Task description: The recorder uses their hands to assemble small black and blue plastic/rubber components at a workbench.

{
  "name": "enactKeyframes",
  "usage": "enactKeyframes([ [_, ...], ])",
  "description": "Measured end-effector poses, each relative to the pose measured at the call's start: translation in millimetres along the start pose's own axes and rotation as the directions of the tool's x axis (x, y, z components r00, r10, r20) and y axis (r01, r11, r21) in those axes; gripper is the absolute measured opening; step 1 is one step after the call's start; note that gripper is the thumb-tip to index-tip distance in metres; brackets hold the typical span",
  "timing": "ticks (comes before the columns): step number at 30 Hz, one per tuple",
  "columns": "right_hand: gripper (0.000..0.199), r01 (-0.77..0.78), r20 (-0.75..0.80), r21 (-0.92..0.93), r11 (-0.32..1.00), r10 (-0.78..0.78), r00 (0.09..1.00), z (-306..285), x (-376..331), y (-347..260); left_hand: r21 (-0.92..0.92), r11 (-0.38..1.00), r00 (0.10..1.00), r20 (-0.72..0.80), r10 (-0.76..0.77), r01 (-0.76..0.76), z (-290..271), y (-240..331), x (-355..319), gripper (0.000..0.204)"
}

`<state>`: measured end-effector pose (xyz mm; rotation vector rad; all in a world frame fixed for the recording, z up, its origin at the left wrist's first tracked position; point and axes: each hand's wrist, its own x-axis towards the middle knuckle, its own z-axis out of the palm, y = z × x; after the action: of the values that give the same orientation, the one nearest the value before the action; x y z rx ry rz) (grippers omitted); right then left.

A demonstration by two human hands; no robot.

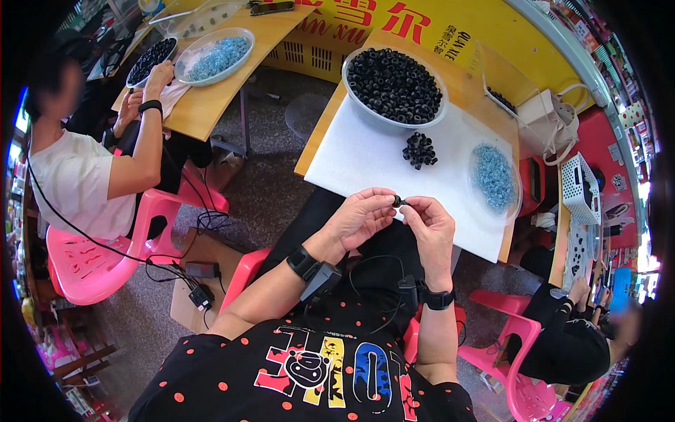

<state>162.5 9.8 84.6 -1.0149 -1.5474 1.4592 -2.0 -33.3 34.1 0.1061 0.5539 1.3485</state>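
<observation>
My left hand [361,218] pinches a small black ring-shaped part [398,201] between thumb and forefinger, just off the table's near edge. From the other side, the thumb and forefinger of my right hand [430,226] close on the same part. Whether a tiny second piece sits between those right fingertips is too small to tell. Beyond my hands, a loose cluster of black parts [420,150] lies on a white sheet [344,151]. A big bowl [444,105] heaped with similar black parts stands behind it. To the right, small clear-blue pieces [493,176] fill a transparent dish [517,204].
At the left, another person [91,176] on a pink chair [91,264] works at a second table [211,105] with trays of black and blue pieces. A white handbag [555,123] and white basket [581,184] stand right. Cables [204,299] trail at lower left. Another person [569,337] sits at right.
</observation>
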Motion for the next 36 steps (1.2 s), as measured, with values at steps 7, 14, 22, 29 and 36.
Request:
enactKeyframes([
  [7, 0.012, 0.026, -0.016, -0.039, 0.999, -0.027, 1.000, -3.6, -0.3, 3.2, -0.006, 1.000, 1.000, -0.004, -0.006, 0.006, -2.2, -1.4, 1.7, 0.016],
  [14, 0.015, 0.039, -0.049, -0.117, 0.992, -0.045, 0.998, -4.4, -1.3, 6.4, 0.013, 1.000, 1.000, -0.010, 0.000, 0.000, -0.8, -1.5, 1.4, 0.015],
  [22, 0.012, 0.034, -0.033, -0.114, 0.993, -0.038, 0.999, -0.8, -3.4, 0.5, 0.041, 0.999, 1.000, -0.021, 0.016, -0.015, 0.1, -1.7, 1.2, 0.016],
  [29, 0.012, 0.054, -0.082, -0.161, 0.985, -0.068, 0.994, 1.2, -6.7, 3.6, 0.096, 0.995, 1.000, -0.006, 0.029, -0.028, 0.4, -3.0, 0.9, 0.017],
  [36, 0.012, 0.071, -0.089, -0.157, 0.985, -0.086, 0.992, 2.4, -10.0, 6.5, 0.106, 0.994, 0.999, 0.022, 0.031, -0.033, -2.3, -4.9, 1.6, 0.018],
])
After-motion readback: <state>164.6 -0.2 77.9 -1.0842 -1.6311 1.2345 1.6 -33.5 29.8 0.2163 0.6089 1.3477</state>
